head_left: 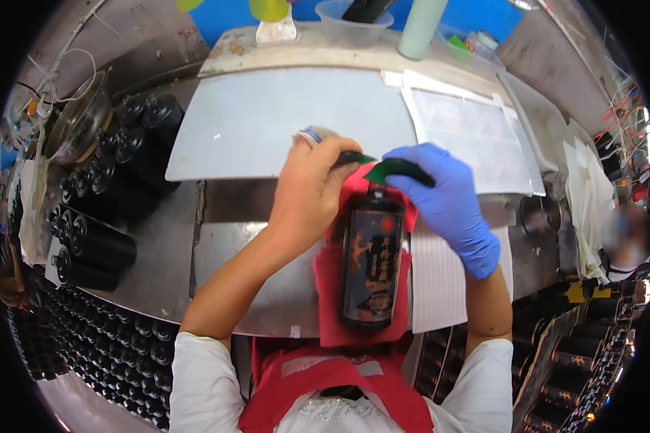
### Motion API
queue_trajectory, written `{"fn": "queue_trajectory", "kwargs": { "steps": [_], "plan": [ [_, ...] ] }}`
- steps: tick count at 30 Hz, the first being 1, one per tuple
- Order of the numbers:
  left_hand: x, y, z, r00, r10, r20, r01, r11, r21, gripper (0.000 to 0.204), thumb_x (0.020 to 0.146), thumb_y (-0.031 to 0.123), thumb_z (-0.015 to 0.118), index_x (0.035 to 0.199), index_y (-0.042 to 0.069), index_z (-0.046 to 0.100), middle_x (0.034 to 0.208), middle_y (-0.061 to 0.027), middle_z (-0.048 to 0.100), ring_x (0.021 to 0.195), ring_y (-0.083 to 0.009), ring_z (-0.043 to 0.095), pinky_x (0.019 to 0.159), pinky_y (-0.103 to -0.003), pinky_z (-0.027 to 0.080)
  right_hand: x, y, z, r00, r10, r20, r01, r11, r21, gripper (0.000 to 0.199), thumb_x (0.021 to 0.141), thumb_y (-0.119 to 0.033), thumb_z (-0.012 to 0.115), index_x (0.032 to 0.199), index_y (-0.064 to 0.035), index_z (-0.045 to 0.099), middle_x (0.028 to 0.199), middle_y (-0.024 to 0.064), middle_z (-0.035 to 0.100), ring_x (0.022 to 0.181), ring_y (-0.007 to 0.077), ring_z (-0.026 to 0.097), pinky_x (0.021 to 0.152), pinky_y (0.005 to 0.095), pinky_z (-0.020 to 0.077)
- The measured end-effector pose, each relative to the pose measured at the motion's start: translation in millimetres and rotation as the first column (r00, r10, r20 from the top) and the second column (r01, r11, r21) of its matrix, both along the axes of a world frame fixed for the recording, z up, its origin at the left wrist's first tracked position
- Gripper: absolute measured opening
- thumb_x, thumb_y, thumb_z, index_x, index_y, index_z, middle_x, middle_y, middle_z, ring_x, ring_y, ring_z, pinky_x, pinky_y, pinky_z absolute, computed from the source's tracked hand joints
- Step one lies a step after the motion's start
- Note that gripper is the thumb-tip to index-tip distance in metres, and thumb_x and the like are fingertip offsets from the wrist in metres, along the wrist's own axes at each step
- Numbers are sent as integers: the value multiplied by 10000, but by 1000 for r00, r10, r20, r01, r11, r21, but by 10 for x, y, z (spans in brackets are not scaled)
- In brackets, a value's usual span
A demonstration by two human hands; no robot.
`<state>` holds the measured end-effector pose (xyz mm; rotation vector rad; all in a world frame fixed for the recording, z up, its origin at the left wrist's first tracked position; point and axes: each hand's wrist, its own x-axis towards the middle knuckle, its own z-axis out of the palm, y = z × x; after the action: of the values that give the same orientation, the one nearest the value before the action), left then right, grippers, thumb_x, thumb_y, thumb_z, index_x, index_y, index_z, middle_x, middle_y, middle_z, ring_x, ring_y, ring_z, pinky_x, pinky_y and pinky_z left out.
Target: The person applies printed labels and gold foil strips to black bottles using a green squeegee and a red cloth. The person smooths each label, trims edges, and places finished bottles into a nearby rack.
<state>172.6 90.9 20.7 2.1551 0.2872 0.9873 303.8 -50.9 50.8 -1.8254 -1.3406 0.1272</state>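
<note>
A dark bottle (372,263) with an orange-printed label lies lengthwise on a red cloth (328,303) on the metal table (159,274), neck pointing away from me. My left hand (312,191), bare, grips the neck area and pinches one end of a dark green strip (386,168). My right hand (448,206), in a blue glove, holds the other end of the strip over the bottle's top. The cap itself is hidden by my fingers.
Several black bottles (108,209) lie stacked at the left, more fill crates (115,339) below the table edge and at the lower right. A grey mat (260,119), a sheet of labels (469,133), a clear bowl (354,25) and a pale green tube (420,29) sit behind.
</note>
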Motion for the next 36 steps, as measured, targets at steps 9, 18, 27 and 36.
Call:
{"fn": "queue_trajectory", "kwargs": {
  "steps": [9, 18, 27, 36],
  "plan": [
    [-494, -346, -378, 989, -127, 79, 110, 975, 193, 274, 723, -97, 649, 950, 56, 649, 887, -80, 648, 797, -228, 610, 712, -311, 479, -482, -383, -221, 852, -25, 523, -47, 991, 124, 214, 683, -37, 665, 878, -125, 664, 851, 34, 617, 796, 230, 575, 701, 335, 445],
    [-1403, -853, -552, 780, -624, -48, 625, 781, -5, 236, 724, 4, 672, 948, 74, 668, 799, -21, 581, 675, -193, 526, 631, -331, 375, -1271, -1434, -256, 963, 225, 150, -204, 968, -143, 311, 636, -68, 727, 916, -194, 681, 795, -39, 629, 692, 142, 592, 567, 268, 440],
    [-1014, -786, -403, 860, -511, -16, 508, 852, 124, 297, 667, -50, 665, 955, 23, 650, 779, -68, 556, 737, -220, 539, 642, -328, 407, -828, -1082, -459, 995, 76, 64, -85, 986, 144, 362, 566, 80, 688, 862, -128, 693, 855, 38, 648, 790, 225, 604, 672, 326, 481],
    [-1367, -877, -521, 816, -576, -35, 577, 816, 32, 363, 638, -25, 676, 996, 34, 666, 877, -56, 586, 788, -220, 519, 697, -328, 396, -949, -1446, -587, 979, 9, -201, 23, 988, 155, 313, 565, 78, 697, 839, -74, 696, 825, 82, 641, 756, 228, 605, 674, 325, 485]
  ]
}}
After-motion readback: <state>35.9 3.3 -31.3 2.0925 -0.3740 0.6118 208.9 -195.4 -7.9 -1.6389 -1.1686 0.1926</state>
